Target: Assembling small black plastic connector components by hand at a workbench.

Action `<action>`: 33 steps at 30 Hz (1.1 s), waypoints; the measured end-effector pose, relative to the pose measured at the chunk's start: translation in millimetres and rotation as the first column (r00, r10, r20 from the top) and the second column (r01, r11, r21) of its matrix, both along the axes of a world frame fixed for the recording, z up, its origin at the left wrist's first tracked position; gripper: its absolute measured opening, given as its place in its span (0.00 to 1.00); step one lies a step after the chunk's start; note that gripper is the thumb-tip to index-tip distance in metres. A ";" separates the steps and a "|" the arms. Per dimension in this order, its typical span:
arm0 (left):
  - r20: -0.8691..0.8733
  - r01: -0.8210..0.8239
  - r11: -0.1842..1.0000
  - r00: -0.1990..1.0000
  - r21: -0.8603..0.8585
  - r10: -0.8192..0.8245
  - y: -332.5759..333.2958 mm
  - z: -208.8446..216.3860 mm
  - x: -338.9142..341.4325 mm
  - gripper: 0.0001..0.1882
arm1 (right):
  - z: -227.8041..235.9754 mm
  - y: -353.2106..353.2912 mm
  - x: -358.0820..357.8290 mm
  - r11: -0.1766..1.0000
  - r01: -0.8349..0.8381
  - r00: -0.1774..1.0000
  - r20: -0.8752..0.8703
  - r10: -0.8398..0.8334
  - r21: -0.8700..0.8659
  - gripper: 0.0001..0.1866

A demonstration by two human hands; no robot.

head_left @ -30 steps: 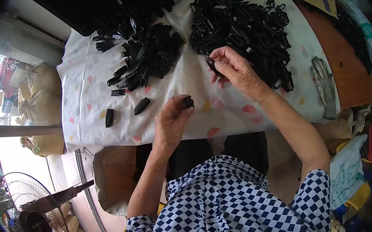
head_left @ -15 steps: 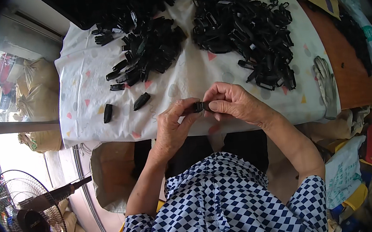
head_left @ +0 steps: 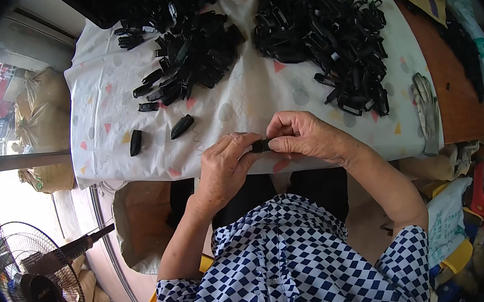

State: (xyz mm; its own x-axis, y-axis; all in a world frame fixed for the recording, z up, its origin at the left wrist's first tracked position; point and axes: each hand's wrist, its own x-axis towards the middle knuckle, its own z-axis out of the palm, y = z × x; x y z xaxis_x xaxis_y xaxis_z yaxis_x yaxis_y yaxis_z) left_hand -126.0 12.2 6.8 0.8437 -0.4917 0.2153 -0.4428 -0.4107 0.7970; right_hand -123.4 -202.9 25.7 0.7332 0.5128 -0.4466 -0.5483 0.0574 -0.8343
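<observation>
Near the front edge of the table, a small black plastic piece (head_left: 260, 146) is pinched between my two hands. My left hand (head_left: 220, 168) closes its thumb and fingers on the left end. From the other side, my right hand (head_left: 307, 137) grips the right end with thumb and forefinger. Fingertips cover much of the piece, so its exact kind is unclear. Two similar black pieces, a dark oblong one (head_left: 136, 143) and a slanted one (head_left: 182, 126), lie apart to the left. Beyond them spreads a heap of black pieces (head_left: 198, 57); a second heap of frame-like black pieces (head_left: 324, 34) lies at the right.
A patterned white cloth (head_left: 107, 106) covers the table. Pale gloves (head_left: 425, 106) lie at its right edge, beside a brown wooden surface (head_left: 461, 84). At lower left stands a fan (head_left: 43, 293). Sacks (head_left: 47, 119) are stacked outside on the left.
Both hands have come slightly closer together around the black piece, and less of it shows between the fingers. The whole view has shifted a little. Both heaps look unchanged.
</observation>
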 end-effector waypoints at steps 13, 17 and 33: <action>-0.228 -0.094 0.975 0.973 -0.200 0.047 -0.8 13.8 -7.6 0.14 | -3.7 6.2 7.2 0.986 -0.065 0.964 -0.245 0.101 0.151 0.12; -0.240 -0.086 0.894 0.970 -0.440 -0.025 -3.4 12.9 2.1 0.12 | 0.4 15.5 4.7 0.927 -0.066 0.987 -0.111 0.114 0.369 0.32; -0.714 -0.368 0.751 0.674 -0.548 -0.190 -14.7 5.1 -10.1 0.23 | -24.2 58.2 -20.8 0.944 0.184 0.982 -0.002 -0.191 0.274 0.22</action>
State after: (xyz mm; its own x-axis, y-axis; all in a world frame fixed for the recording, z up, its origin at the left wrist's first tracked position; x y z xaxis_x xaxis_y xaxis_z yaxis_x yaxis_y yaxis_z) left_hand -136.1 -2.5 11.9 0.8878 -0.3936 -0.2387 0.3629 0.2793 0.8890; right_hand -144.2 -144.8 1.5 0.8366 0.4645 -0.2905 -0.4856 0.3830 -0.7858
